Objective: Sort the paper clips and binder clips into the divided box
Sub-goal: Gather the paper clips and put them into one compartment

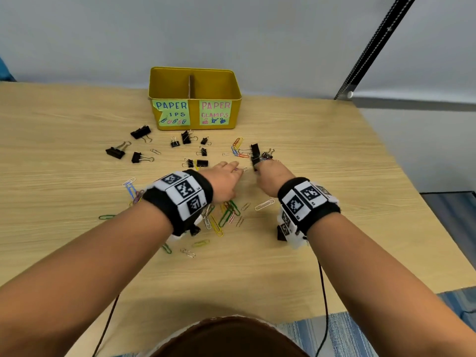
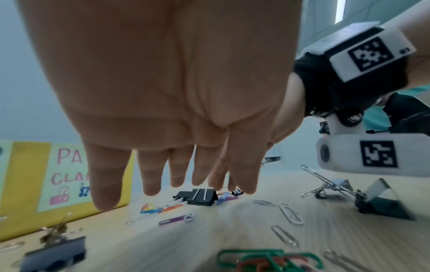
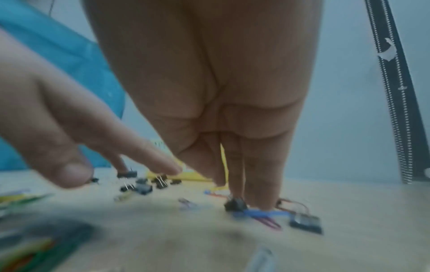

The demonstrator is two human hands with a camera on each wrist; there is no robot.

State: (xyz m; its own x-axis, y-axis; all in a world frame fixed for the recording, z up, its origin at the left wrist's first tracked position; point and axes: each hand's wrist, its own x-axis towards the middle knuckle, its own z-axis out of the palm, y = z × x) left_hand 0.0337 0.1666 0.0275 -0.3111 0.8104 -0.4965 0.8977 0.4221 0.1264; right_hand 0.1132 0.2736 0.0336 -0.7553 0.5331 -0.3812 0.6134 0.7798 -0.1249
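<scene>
The yellow divided box [image 1: 193, 126] stands at the back, labelled for paper clips on its left and paper clamps on its right. Black binder clips [image 1: 186, 137] and coloured paper clips [image 1: 226, 213] lie scattered in front of it. My left hand [image 1: 238, 169] hovers just above the table, fingers straight and empty [image 2: 177, 174], near a small silver paper clip [image 1: 245, 169]. My right hand [image 1: 266, 164] points straight fingers [image 3: 258, 184] down onto a small black binder clip [image 3: 235, 205] lying among blue paper clips [image 3: 263, 214]. A large binder clip [image 1: 255, 153] sits just left of it.
More binder clips [image 1: 116, 151] lie at the left of the wooden table [image 1: 334, 176]. A heap of green and red paper clips [image 2: 267, 259] is under my left wrist. A dark slanted post [image 1: 373, 47] rises beyond the table's right corner. Cables hang from both wrists.
</scene>
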